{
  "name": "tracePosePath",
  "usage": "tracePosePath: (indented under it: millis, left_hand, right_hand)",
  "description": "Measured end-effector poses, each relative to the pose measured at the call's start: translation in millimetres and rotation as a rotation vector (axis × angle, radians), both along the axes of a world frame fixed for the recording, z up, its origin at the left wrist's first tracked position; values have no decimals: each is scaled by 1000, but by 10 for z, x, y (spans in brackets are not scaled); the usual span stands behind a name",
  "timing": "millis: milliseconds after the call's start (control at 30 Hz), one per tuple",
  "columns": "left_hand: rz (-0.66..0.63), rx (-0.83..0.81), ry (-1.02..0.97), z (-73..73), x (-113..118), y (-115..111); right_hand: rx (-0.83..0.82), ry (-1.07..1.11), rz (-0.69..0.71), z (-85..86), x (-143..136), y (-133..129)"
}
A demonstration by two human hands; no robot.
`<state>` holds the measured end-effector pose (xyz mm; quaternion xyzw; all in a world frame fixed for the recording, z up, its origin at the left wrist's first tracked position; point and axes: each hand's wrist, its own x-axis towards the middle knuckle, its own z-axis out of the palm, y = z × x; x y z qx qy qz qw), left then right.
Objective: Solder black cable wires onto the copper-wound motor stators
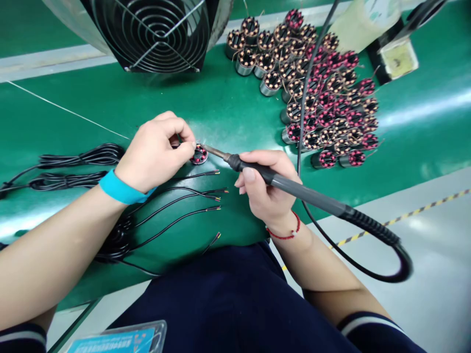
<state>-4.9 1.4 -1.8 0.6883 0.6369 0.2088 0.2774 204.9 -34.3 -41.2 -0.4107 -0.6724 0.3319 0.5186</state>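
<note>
My right hand (270,184) grips a soldering iron (294,186), its tip reaching left to a motor stator (199,155) with red-and-black windings on the green bench. Just left of that stator, my left hand (160,147) has its thumb and index finger pinched together at the stator's edge. What sits between those fingertips is too small to make out. Below the hands lie several black cables (184,196) with stripped, coloured wire ends pointing right. More coiled black cable (83,156) rests beside my left wrist.
Several stators (326,105) stand grouped at the back right, with the iron's cord (303,108) crossing over them. A fan (158,37) with a wire guard stands at the back. A yellow sponge in a holder (399,58) sits far right. The bench edge runs near my body.
</note>
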Motion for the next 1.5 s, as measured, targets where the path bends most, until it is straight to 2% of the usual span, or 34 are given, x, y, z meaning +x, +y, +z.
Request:
tracePosePath:
  millis: [300,367,533,667,733,800,933,1000,1100,1233,1400,1500]
  left_hand:
    - [-9,9,0,-23,-10,1]
    - [-8,18,-3,-31,-13,0]
    - [-29,39,-23,-27,-21,-5]
    - [-44,11,-12,2,-24,-8]
    - [-45,4,-5,9,-21,-6]
    - [-37,6,-7,5,-18,-2]
    - [-26,6,-21,-7,-23,-1]
    - [-26,9,-39,6,-33,-7]
    - [-25,-30,-108,50,-48,-21]
    - [-21,-73,-153,89,-66,-32]
    - [-35,-17,-147,61,-100,-44]
    - [-107,15,-112,72,-114,-54]
  right_hand:
    - [71,-85,-46,74,-24,40]
    - [54,-144,-2,104,-34,70]
    - [-40,-204,241,264,-56,228]
    - [-53,-464,305,389,-134,397]
    - [-13,-527,293,353,-203,461]
    - [3,-536,264,242,-272,505]
    - [6,-484,264,-24,-337,542]
    - [28,-430,244,-93,-332,534]
    - [51,-374,183,-94,-323,497]
    - [97,-377,217,-47,-351,459]
    - [85,-321,242,-58,-370,471]
    - [33,-277,260,-61,-364,478]
